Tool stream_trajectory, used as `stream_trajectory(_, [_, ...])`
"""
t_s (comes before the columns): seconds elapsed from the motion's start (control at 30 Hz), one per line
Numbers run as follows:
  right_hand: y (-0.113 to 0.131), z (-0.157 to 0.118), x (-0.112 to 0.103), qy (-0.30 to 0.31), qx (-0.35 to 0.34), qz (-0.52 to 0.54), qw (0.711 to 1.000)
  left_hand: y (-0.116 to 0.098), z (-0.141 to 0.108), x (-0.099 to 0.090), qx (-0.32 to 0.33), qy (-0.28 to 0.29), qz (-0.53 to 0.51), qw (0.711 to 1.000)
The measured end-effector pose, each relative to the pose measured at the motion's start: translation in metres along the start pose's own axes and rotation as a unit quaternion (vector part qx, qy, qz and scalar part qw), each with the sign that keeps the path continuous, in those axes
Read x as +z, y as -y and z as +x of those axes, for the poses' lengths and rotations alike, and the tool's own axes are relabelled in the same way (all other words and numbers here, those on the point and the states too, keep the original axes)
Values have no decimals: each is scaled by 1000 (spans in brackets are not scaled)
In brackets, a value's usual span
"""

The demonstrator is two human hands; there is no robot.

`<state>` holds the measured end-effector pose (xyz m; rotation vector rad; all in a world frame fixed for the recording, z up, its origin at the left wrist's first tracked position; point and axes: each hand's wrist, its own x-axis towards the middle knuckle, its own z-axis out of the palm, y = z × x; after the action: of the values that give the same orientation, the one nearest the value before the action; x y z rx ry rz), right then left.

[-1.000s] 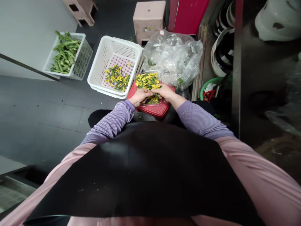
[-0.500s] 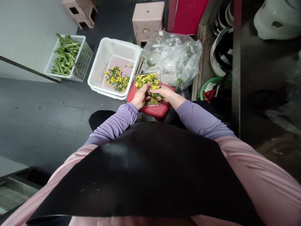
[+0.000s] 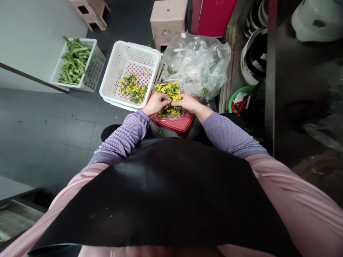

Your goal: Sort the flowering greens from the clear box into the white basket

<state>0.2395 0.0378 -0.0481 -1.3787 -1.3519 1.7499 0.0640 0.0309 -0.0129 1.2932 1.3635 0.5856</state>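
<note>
A clear plastic tray [image 3: 179, 117] of yellow-flowered green stems [image 3: 168, 88] rests on a red lid-like surface [image 3: 178, 125]. Over the tray's left side is my left hand [image 3: 157, 103], its fingers pinched together; whatever they hold is too small to name. My right hand [image 3: 187, 102] reaches in from the right with its fingers closed round some of the flowered stems. The two hands' fingertips nearly meet above the tray. Left of them, a white basket [image 3: 114, 67] holds more flowered stems [image 3: 132, 89] at its lower end.
A crumpled clear plastic bag [image 3: 198, 62] lies behind the tray. A white basket of green vegetables [image 3: 92, 66] stands at the far left. One pink stool [image 3: 168, 19] is behind, another [image 3: 92, 12] at upper left. A green tub [image 3: 233, 98] sits at right.
My left hand has moved left and drawn its fingers into a pinch, uncovering more of the tray's front. My right hand has shifted slightly.
</note>
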Motion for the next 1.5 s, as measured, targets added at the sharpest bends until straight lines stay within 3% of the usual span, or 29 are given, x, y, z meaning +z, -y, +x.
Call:
stream_trajectory(0.13, [12,-9,-3,11,-14,20,1000,-2,1,-4,2,33,-4,999])
stream_trajectory(0.23, [19,-9,-6,2,14,85,996,15,5,-9,34,2,94,995])
stream_trajectory(0.3, [22,-7,-9,-12,34,138,990,31,7,-12,78,-16,224,971])
stream_trajectory(0.4, [25,-6,-12,-14,60,188,980,49,9,-12,134,15,380,915])
stream_trajectory(0.5, [25,-6,-12,-8,69,196,978,58,13,-5,172,50,439,881])
stream_trajectory(0.6, [23,-6,-11,-18,63,186,980,57,20,1,188,61,445,874])
stream_trajectory(0.77, [18,-5,-8,-48,44,138,988,40,29,0,140,37,363,920])
stream_trajectory(0.87, [13,-3,-5,-44,35,87,995,24,27,-8,90,-12,266,960])
stream_trajectory(1.0, [6,-1,-2,-31,20,29,999,3,21,-21,21,-21,160,987])
stream_trajectory(1.13, [2,-3,2,-9,2,8,1000,-9,16,-25,-4,2,59,998])
stream_trajectory(1.3, [-1,-4,7,14,3,28,999,-10,14,-15,-41,38,-51,997])
stream_trajectory(1.5, [8,-4,4,17,45,127,991,2,10,-13,-26,-35,-164,985])
